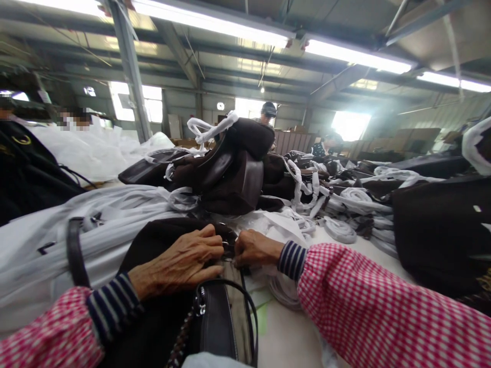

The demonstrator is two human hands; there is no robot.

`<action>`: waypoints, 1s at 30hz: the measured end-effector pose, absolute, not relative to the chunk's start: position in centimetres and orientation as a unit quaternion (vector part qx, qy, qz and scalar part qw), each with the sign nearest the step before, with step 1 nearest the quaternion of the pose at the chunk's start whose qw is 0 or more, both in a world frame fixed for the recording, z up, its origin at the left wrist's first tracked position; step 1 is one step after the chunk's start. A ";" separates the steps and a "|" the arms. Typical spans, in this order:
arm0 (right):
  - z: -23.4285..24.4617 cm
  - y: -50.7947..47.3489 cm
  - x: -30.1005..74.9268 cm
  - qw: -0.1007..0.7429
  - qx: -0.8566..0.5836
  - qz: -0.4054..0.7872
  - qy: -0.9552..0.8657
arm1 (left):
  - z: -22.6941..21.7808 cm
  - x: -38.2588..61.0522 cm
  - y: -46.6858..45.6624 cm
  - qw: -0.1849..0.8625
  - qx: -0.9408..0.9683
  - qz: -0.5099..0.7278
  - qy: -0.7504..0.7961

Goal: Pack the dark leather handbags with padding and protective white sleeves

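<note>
A dark handbag [213, 322] lies in front of me with its zipped top side toward the camera. It has a thin black handle loop, a braided strap and black leather trim along a greyish-beige strip. My left hand [187, 258] rests across the bag, its fingers bent around the far end and the thumb along the strip. At that same end my right hand [258, 247] is closed in a pinch from the other side. Between the two hands shows a small metal ring [225, 244]. What exactly the right fingertips grip is hidden.
Dark bags with white-wrapped handles form a pile [233, 174] straight ahead. White-wrapped straps [115, 209] heap up at the left, coiled ones [339, 229] at the right. A large dark bag [441, 230] stands far right. People are at work further back, one person [268, 113] behind the pile.
</note>
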State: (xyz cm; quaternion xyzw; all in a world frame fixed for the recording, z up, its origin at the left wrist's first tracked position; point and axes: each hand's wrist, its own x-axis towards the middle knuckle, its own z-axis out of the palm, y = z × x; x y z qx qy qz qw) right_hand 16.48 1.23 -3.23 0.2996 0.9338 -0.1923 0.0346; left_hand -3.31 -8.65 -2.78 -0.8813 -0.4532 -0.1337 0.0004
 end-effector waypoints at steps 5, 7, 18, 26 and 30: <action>-3.5 1.2 16.6 0.017 0.291 -0.184 0.939 | -5.1 -2.5 -8.1 0.044 -0.866 -0.080 -0.491; -3.3 0.9 16.6 0.015 0.293 -0.172 0.940 | -6.2 -2.4 -7.8 0.060 -0.858 -0.065 -0.506; -3.3 1.0 16.5 0.023 0.290 -0.149 0.945 | -8.6 -0.5 -6.8 0.208 -0.854 0.032 -0.475; -2.8 0.7 16.8 0.004 0.283 -0.152 0.947 | -7.8 0.0 -6.8 0.125 -0.822 0.042 -0.554; -2.7 0.6 16.8 -0.008 0.280 -0.174 0.944 | -5.7 -0.6 -7.6 0.075 -0.791 0.004 -0.608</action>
